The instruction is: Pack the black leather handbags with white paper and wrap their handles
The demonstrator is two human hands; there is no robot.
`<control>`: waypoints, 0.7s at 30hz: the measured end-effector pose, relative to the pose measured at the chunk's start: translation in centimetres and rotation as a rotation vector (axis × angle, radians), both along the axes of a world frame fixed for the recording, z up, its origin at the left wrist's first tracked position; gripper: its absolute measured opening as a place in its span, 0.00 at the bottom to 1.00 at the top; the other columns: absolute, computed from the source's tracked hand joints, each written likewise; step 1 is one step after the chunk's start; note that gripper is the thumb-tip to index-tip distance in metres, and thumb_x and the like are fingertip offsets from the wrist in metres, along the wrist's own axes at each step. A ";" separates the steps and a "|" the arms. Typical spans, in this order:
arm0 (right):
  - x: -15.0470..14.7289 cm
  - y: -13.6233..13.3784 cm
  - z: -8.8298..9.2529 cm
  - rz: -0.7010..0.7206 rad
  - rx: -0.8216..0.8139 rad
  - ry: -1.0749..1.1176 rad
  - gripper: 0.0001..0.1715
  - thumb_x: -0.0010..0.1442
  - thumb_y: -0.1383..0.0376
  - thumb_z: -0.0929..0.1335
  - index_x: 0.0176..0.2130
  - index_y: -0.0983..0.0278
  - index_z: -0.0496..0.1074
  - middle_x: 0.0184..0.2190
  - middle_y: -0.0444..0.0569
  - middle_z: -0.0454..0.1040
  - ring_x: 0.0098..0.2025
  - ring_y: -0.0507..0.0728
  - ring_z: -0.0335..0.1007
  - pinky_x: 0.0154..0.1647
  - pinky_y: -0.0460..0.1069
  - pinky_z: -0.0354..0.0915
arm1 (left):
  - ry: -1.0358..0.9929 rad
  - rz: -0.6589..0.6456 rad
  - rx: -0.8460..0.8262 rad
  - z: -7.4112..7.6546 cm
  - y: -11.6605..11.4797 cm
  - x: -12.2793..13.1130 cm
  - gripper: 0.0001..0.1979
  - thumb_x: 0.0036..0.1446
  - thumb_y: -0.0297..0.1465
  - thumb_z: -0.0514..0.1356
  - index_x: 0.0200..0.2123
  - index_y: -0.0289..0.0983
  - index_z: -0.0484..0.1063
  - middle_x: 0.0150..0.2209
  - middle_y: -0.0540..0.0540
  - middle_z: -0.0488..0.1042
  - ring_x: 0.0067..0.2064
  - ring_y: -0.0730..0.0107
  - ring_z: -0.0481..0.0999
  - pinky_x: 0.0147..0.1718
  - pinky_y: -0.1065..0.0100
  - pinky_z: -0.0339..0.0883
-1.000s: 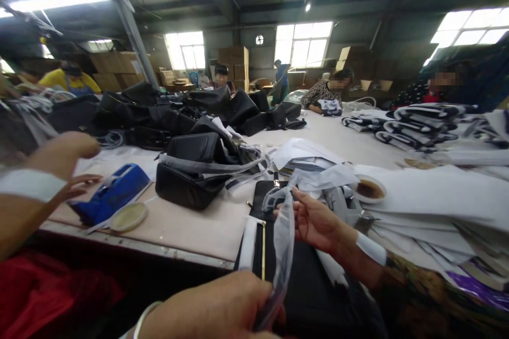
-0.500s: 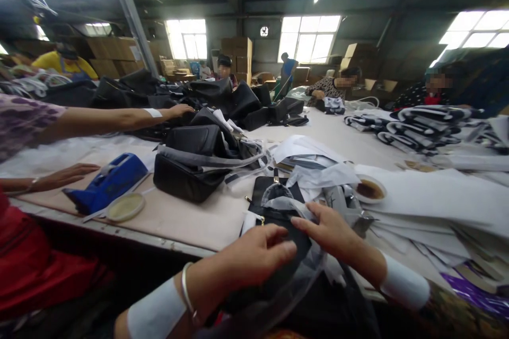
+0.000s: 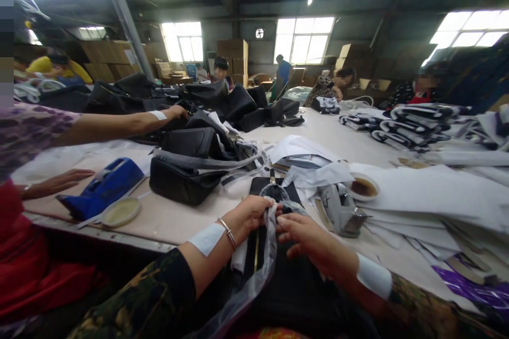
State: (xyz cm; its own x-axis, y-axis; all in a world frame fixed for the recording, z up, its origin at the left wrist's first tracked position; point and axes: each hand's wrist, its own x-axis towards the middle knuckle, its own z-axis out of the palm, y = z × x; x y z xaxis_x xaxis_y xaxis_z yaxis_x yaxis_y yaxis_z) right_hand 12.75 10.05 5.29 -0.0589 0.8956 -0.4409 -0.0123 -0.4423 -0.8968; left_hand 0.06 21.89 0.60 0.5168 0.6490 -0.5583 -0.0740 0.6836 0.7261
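Observation:
A flat black bag [image 3: 290, 275] lies at the table's near edge in front of me, partly inside a clear plastic sleeve [image 3: 258, 270]. My left hand [image 3: 252, 213] pinches the sleeve's upper edge with closed fingers. My right hand [image 3: 308, 238] rests close beside it on the bag, fingers curled onto the plastic near the opening. A white strap and a gold-coloured bar show on the bag between my wrists.
A neighbour's arm [image 3: 119, 124] reaches from the left to a heap of black bags [image 3: 191, 164]. Their other hand [image 3: 55, 183] lies flat by a blue tape dispenser [image 3: 101, 188] and a round lid [image 3: 121, 212]. White sheets [image 3: 429, 190], a grey tool [image 3: 338, 209], and a small dish [image 3: 361, 186] sit right.
My left hand has moved from near my body up to the bag's top and taken the plastic edge. My right hand has drawn in beside it. The neighbour's arm reached out to the bag heap.

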 end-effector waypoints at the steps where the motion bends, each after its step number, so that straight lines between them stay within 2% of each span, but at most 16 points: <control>1: 0.1 0.7 0.1 -0.018 -0.015 0.014 0.21 0.59 0.51 0.71 0.43 0.63 0.74 0.44 0.52 0.75 0.40 0.55 0.71 0.27 0.45 0.65 | 0.005 -0.007 -0.011 0.0 0.0 0.0 0.05 0.59 0.24 0.57 0.33 0.29 0.73 0.24 0.44 0.74 0.25 0.68 0.75 0.27 0.69 0.73; 5: -0.3 3.2 0.2 0.015 -0.152 0.078 0.14 0.62 0.56 0.69 0.38 0.65 0.72 0.30 0.46 0.73 0.28 0.51 0.70 0.23 0.44 0.63 | 0.004 -0.025 -0.020 0.8 0.0 0.0 0.06 0.56 0.20 0.55 0.32 0.29 0.73 0.24 0.44 0.74 0.25 0.68 0.75 0.28 0.69 0.72; 8: -1.1 4.1 -0.3 0.010 -0.169 0.118 0.06 0.60 0.64 0.71 0.36 0.64 0.70 0.23 0.40 0.68 0.22 0.49 0.66 0.21 0.44 0.62 | 0.002 -0.035 -0.009 1.3 0.0 -0.1 0.06 0.54 0.20 0.56 0.32 0.30 0.73 0.24 0.45 0.74 0.24 0.69 0.74 0.26 0.69 0.71; 12: -1.5 4.5 -1.6 -0.012 -0.156 0.172 0.05 0.56 0.71 0.71 0.33 0.65 0.69 0.21 0.39 0.68 0.21 0.48 0.65 0.23 0.44 0.64 | 0.011 -0.049 0.002 1.6 -0.1 -1.1 0.06 0.55 0.22 0.55 0.32 0.31 0.72 0.25 0.45 0.75 0.25 0.69 0.74 0.28 0.69 0.71; 18: -1.3 4.4 -2.4 -0.016 -0.145 0.228 0.07 0.56 0.69 0.73 0.32 0.66 0.71 0.23 0.44 0.74 0.24 0.51 0.71 0.25 0.46 0.69 | 0.029 -0.089 0.035 1.7 -1.0 -2.5 0.01 0.51 0.24 0.59 0.30 0.33 0.70 0.22 0.47 0.73 0.22 0.70 0.72 0.23 0.71 0.67; 21: -1.4 4.2 -2.4 0.015 -0.151 0.280 0.04 0.58 0.69 0.72 0.34 0.66 0.72 0.26 0.47 0.76 0.26 0.52 0.74 0.27 0.46 0.72 | 0.038 -0.099 0.047 1.8 -1.1 -2.5 0.03 0.50 0.26 0.61 0.27 0.34 0.68 0.21 0.49 0.71 0.21 0.72 0.70 0.20 0.72 0.64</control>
